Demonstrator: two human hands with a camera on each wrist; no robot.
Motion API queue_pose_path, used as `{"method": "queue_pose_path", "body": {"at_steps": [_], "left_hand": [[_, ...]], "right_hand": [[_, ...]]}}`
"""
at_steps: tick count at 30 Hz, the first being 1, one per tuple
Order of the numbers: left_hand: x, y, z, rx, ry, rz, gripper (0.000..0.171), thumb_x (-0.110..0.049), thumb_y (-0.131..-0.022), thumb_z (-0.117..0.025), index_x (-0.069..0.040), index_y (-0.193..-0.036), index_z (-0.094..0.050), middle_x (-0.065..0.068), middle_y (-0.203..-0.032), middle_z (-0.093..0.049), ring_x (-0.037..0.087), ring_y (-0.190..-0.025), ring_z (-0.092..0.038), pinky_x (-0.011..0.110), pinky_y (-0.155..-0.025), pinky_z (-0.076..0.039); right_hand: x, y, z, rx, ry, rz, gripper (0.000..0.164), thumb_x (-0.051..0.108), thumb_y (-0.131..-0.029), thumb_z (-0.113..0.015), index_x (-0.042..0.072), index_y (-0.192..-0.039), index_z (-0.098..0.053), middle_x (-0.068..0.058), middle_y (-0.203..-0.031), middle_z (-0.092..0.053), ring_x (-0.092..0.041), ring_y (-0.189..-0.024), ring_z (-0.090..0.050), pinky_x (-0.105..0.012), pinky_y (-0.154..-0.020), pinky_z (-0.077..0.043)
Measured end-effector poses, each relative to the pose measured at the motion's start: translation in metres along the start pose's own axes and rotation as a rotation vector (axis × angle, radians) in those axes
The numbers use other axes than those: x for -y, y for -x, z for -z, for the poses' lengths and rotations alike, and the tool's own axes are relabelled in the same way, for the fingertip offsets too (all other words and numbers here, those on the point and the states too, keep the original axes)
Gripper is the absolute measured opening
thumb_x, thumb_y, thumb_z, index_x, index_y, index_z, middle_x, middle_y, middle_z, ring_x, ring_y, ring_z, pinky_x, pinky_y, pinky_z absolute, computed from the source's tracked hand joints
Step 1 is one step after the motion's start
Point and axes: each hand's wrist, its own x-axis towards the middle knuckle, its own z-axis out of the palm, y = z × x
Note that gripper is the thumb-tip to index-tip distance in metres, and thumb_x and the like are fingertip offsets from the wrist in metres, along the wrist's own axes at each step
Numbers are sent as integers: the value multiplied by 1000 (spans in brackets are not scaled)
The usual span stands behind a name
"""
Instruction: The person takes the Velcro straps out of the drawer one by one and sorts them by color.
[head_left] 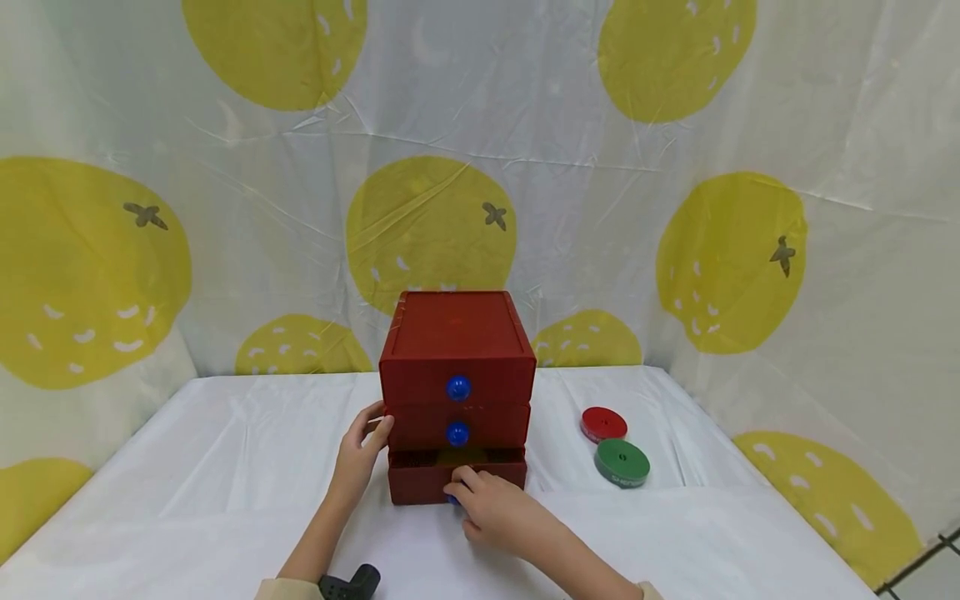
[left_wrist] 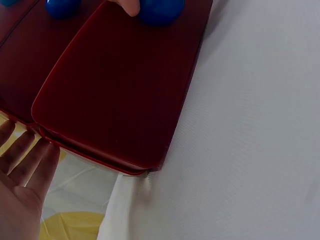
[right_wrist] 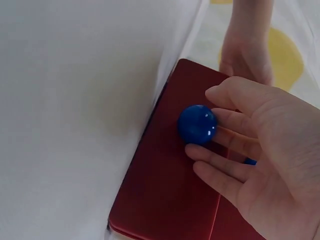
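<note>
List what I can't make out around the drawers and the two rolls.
- Inside of the bottom drawer: head view, mostly hidden by its own front and the drawer above.
- Bottom blue knob: head view, largely covered by the right hand.
- Right hand: left wrist view, cut off by the top edge.
- Pale marking on the green roll: head view, too small to read.

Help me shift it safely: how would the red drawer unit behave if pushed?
The red drawer unit would likely stay stiff, its walls being straight. The creased white cloth underneath might ruck or slip. The slightly open bottom drawer would probably slide inward if its front were pushed.
</note>
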Motion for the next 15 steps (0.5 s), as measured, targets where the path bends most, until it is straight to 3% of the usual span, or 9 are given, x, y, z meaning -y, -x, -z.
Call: {"method": "queue_pose_path", "body": {"at_steps": [6, 11, 15], "left_hand": [[-1, 0, 0, 12, -5, 27, 46, -37, -92, -48, -15, -132, -42, 4, -129, -49, 7, -106, -48, 15, -86, -45], [-1, 0, 0, 12, -7, 8, 46, -35, -93, -48, -12, -132, -42, 7, -129, -48, 13, -109, -48, 16, -86, -45], [0, 1, 0, 4, -8, 14, 45, -35, -93, -49, -12, -131, -43, 6, -127, -50, 8, -106, -49, 15, -84, -45]], "right_hand": [[6, 6, 2, -49, 62, 34, 35, 28, -85, -61, 15, -118, -57, 3, -115, -51, -12, -98, -54, -21, -86, -48], [11, 12, 6, -60, 91, 71, 34, 31, -85, -62, 16, -115, -59, 4, -112, -53, -11, -97, -54, -21, -88, -47], [16, 17, 8, -99, 124, 110, 31, 29, -84, -62, 15, -112, -62, 4, -108, -54, -9, -93, -53, -19, -85, -47]]}}
